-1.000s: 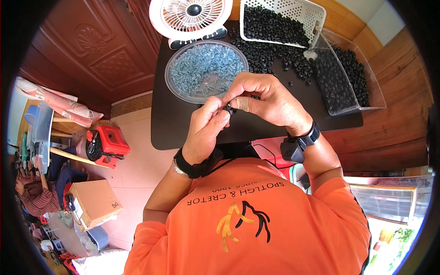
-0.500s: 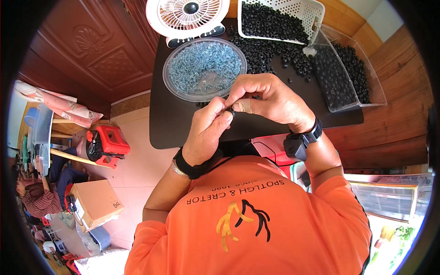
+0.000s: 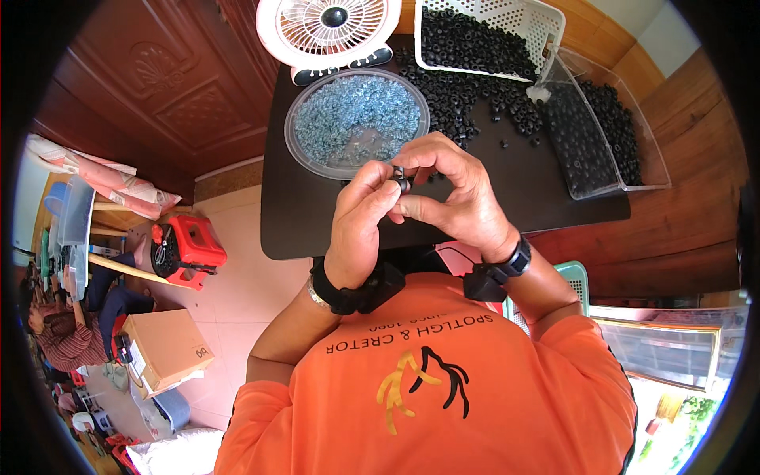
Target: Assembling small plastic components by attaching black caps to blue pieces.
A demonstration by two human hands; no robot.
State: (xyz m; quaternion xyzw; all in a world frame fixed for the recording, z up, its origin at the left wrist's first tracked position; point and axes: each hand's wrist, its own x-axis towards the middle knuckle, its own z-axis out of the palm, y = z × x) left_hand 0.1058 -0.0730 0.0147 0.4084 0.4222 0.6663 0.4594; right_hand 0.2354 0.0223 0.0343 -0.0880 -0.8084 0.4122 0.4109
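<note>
Head view: mid-frame, your left hand (image 3: 356,233) pinches a small black fitting (image 3: 402,183) between thumb and forefinger; your right hand (image 3: 469,202) curls alongside, whether gripping I cannot tell; a slack pinch could drop the fitting onto the dark tabletop (image 3: 305,222), where black hides easily.

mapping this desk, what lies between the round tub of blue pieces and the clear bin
In the head view, loose black pieces lie on the dark tabletop between the round tub and the clear bin.
</note>
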